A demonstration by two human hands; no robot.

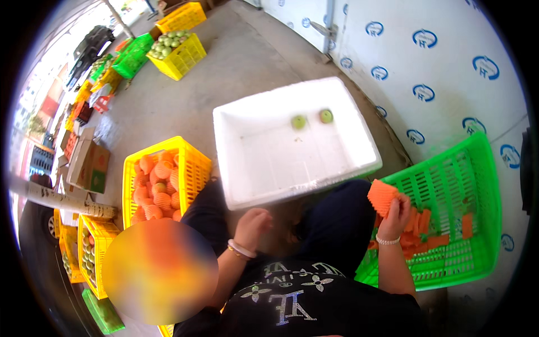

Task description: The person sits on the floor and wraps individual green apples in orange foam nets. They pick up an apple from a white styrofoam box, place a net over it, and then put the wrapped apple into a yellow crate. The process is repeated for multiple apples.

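My right hand (395, 218) pinches an orange foam net sleeve (382, 198) over the near left side of a green plastic crate (484, 236). More flat orange foam sleeves (421, 223) lie in that crate. My left hand (254, 231) hangs over my lap, below the white foam box; it is blurred, and whether its fingers hold anything is unclear. In the white foam box (261, 168) two green round fruits (298, 122) rest near the far right part. To the left, a yellow crate (194, 168) holds several fruits wrapped in orange foam sleeves (163, 169).
A yellow crate of green fruits (168, 46) stands on the concrete floor farther off, beside a green crate (134, 57). Cardboard boxes (86, 162) and a pale trunk-like pole (67, 201) are at left. A printed white wall (396, 54) runs along the right. A blurred disc covers the lower left.
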